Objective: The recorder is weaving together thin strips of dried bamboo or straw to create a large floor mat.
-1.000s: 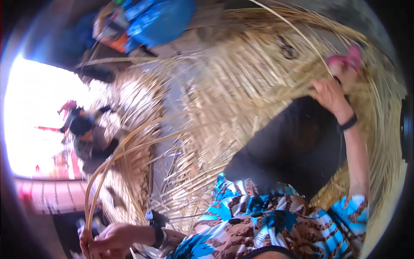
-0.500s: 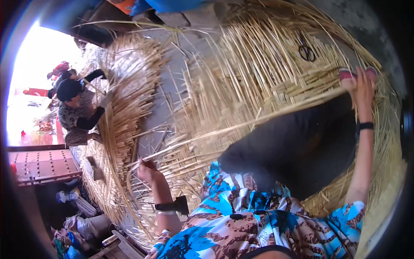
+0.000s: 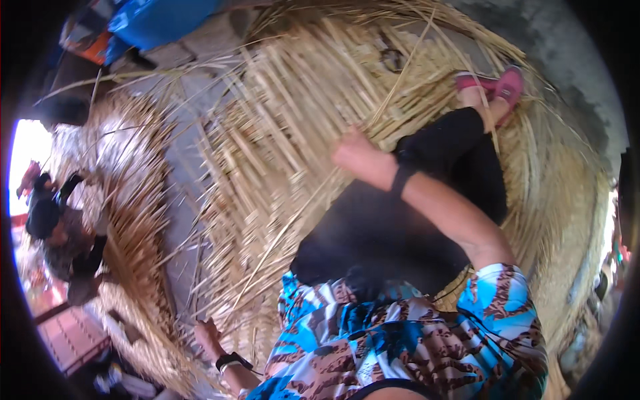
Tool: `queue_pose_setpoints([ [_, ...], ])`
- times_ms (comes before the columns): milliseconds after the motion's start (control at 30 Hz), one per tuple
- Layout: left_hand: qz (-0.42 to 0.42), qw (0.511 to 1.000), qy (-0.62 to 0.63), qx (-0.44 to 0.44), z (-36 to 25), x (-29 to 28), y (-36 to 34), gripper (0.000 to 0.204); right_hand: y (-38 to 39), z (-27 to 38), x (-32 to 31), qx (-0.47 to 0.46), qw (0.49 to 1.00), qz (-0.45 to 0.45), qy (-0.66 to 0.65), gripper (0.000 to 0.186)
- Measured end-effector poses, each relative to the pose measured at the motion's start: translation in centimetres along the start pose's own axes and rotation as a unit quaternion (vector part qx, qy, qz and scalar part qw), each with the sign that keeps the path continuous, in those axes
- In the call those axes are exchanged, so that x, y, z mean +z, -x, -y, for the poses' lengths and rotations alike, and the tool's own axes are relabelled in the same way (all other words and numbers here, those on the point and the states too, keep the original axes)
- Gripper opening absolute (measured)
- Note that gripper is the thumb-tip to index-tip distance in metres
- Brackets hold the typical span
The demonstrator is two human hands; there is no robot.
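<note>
A large mat of woven pale reed strips (image 3: pixel 267 173) spreads over the floor before me. My right hand (image 3: pixel 363 159), smeared by motion, is closed above the mat's middle, its forearm crossing my black trousers. A long reed strip (image 3: pixel 272 250) runs from below that fist down to the left, and the hand appears to grip it. My left hand (image 3: pixel 208 337) is low at the mat's left edge, with fingers curled; what they hold is too small to make out. Dark-handled scissors (image 3: pixel 393 60) lie blurred on the far part of the mat.
My pink shoes (image 3: pixel 510 87) rest at the mat's far right. Loose reeds (image 3: pixel 547 207) lie along the right side. Across a grey floor strip (image 3: pixel 183 160), a person (image 3: pixel 63 227) bends over another reed mat (image 3: pixel 127 247). A blue bag (image 3: pixel 157 23) stands at the far left.
My right hand has left my feet and moved left and nearer, over the mat's middle. My left hand sits lower in view. The whole view has turned, shifting the person further left.
</note>
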State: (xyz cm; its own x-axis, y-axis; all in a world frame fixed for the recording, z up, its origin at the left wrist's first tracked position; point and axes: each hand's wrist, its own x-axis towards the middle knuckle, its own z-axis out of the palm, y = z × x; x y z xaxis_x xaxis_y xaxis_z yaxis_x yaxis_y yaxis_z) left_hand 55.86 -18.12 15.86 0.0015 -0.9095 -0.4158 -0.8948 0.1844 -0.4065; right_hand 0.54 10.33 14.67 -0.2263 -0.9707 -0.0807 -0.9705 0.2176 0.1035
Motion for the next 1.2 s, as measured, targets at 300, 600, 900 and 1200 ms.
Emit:
queue_pose_setpoints([
  [300, -0.137, 0.66, 0.354, 0.648, -34.7, -13.5, 10.1, 0.023, 1.7, 1.6, -2.3, 0.062, 0.994, -0.008, -0.086, 0.021],
  [600, 0.066, 0.67, 0.393, 0.626, -38.7, -16.5, 18.2, 0.019, 8.3, 1.8, -8.9, 0.176, 0.944, -0.258, -0.107, 0.037],
  [900, 0.19, 0.662, 0.302, 0.659, -35.0, -17.4, 15.9, 0.022, 13.5, -2.2, -4.7, 0.38, 0.397, -0.413, -0.726, 0.041],
  [1200, 0.165, 0.675, 0.259, 0.67, -34.6, -14.4, 13.4, 0.024, 17.5, -2.8, -3.7, 0.38, 0.418, -0.403, -0.72, 0.024],
])
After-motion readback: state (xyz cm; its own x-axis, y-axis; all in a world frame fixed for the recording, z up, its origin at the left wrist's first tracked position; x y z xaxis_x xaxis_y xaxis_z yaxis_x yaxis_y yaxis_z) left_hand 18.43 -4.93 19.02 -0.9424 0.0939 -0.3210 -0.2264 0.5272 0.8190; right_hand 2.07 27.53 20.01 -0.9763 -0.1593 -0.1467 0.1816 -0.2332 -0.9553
